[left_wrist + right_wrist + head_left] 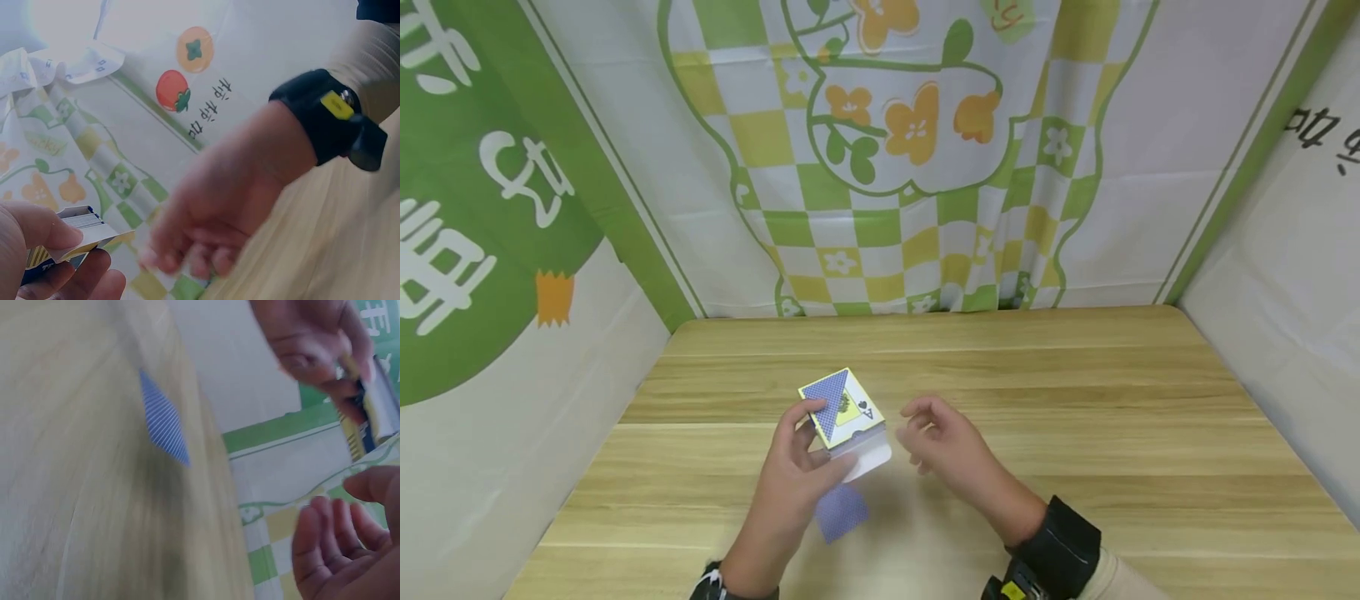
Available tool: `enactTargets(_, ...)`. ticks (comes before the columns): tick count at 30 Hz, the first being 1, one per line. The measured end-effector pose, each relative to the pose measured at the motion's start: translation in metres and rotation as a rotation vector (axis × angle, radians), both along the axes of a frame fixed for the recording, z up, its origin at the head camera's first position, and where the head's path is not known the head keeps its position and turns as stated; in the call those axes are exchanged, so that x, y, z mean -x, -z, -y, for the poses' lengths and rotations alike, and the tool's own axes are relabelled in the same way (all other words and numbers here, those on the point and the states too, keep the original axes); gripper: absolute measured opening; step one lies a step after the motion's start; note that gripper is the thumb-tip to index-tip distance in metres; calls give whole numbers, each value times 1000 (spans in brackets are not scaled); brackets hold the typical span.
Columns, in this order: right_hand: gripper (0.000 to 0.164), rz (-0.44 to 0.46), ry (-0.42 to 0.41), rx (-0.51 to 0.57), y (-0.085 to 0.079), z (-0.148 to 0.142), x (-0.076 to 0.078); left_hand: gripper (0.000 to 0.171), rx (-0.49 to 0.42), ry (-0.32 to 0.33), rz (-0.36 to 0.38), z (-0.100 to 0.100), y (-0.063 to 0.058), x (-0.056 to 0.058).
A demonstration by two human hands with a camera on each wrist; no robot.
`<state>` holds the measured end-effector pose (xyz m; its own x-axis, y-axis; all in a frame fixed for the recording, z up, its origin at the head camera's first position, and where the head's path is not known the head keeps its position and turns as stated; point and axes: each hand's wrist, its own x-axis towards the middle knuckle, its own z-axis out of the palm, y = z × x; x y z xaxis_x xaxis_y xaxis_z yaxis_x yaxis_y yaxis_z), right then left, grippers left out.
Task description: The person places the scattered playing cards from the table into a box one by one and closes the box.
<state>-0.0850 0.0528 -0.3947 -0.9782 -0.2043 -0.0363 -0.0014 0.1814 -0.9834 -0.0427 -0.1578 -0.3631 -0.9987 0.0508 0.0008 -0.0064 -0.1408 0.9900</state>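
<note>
My left hand [793, 467] grips a playing card box [844, 407] above the table, fingers on one side and thumb near its opening. Blue check and an ace design cover the box's face. Its white flap [871, 457] hangs open toward me, and the edges of a stack of cards [84, 220] show inside. To the right of the box, apart from it, is my right hand [951, 442], fingers loosely bent and nothing between them. A blue-patterned playing card [164, 422] lies on the table below the box, partly hidden by the left hand in the head view.
The wood-grain table [1112, 417] stretches out around both hands. A printed curtain [910, 250] with green and yellow checks hangs along its back edge. Fabric walls stand on the left [572, 400] and right [1277, 275].
</note>
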Motion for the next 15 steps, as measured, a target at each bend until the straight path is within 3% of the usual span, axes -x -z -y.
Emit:
enactTargets(6, 31, -6, -161, -261, 27, 6, 14, 74, -10, -17, -8, 8, -2, 1)
enactTargets(11, 33, -8, -236, -287, 37, 12, 17, 73, -15, -25, -11, 11, 1, 1)
enactTargets(15, 31, -88, -319, -327, 42, 19, 24, 73, -17, -32, -11, 13, 2, 1)
